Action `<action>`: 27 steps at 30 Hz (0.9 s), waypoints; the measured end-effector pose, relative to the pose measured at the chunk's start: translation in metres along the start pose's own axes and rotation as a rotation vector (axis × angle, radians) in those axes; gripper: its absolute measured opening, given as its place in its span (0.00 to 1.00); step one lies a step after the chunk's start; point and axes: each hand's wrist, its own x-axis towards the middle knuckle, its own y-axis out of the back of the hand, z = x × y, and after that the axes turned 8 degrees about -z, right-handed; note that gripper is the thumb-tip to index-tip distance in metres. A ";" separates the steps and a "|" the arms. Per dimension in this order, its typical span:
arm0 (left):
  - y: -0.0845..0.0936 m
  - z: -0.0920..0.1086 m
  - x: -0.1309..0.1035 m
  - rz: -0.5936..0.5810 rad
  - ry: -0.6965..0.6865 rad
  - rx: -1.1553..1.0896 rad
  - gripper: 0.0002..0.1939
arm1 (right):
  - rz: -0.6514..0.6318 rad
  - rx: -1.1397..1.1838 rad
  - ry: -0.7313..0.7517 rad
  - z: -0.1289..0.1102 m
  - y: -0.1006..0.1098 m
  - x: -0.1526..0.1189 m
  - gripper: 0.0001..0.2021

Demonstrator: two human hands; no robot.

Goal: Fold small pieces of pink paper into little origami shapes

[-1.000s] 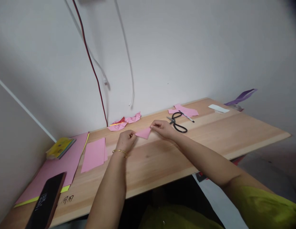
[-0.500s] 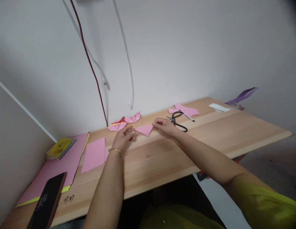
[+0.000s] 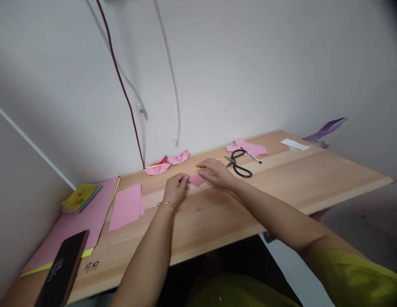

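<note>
Between my hands, a small folded piece of pink paper (image 3: 195, 180) rests at the middle of the wooden table (image 3: 211, 217). My left hand (image 3: 177, 187), with a gold bangle at the wrist, is closed on the paper's left corner. Over the right end of the paper, my right hand (image 3: 214, 172) has its fingers stretched out and hides that corner. Whether its fingertips press on the paper, I cannot tell. Beyond my left hand lie folded pink paper shapes (image 3: 179, 158) against the wall. Just right of my right hand are black-handled scissors (image 3: 238, 164).
Pink paper scraps (image 3: 249, 147) and a pen (image 3: 252, 156) lie behind the scissors, and a white strip (image 3: 294, 145) sits farther right. On the left are pink rectangles (image 3: 126, 207), large pink sheets (image 3: 99, 213), a yellow packet (image 3: 79, 197) and a phone (image 3: 62, 268). Cables hang along the wall.
My left hand has moved right and closed on the paper's corner. My right hand has gone from pinching the right corner to stretched fingers above it. Less of the paper shows.
</note>
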 end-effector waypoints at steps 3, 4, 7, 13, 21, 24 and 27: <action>-0.005 0.005 -0.002 -0.036 -0.053 0.067 0.13 | -0.137 -0.123 0.054 -0.008 -0.004 0.001 0.11; -0.005 0.005 -0.002 -0.042 -0.061 0.072 0.13 | -0.165 -0.136 0.056 -0.008 -0.005 0.001 0.11; -0.002 0.002 -0.001 -0.022 -0.029 0.022 0.14 | -0.200 -0.098 0.038 -0.002 -0.002 0.001 0.13; 0.001 -0.007 0.003 -0.014 0.157 -0.442 0.15 | -0.201 0.095 -0.094 0.008 0.005 -0.002 0.16; -0.017 -0.002 0.001 -0.144 0.296 -0.685 0.15 | -0.126 0.163 -0.180 0.000 0.001 -0.001 0.16; -0.015 -0.002 0.002 -0.073 0.325 -0.677 0.14 | -0.014 0.208 -0.245 0.002 0.006 0.000 0.18; -0.013 -0.002 0.003 0.002 0.317 -0.744 0.15 | 0.101 0.339 -0.317 0.001 0.008 0.000 0.17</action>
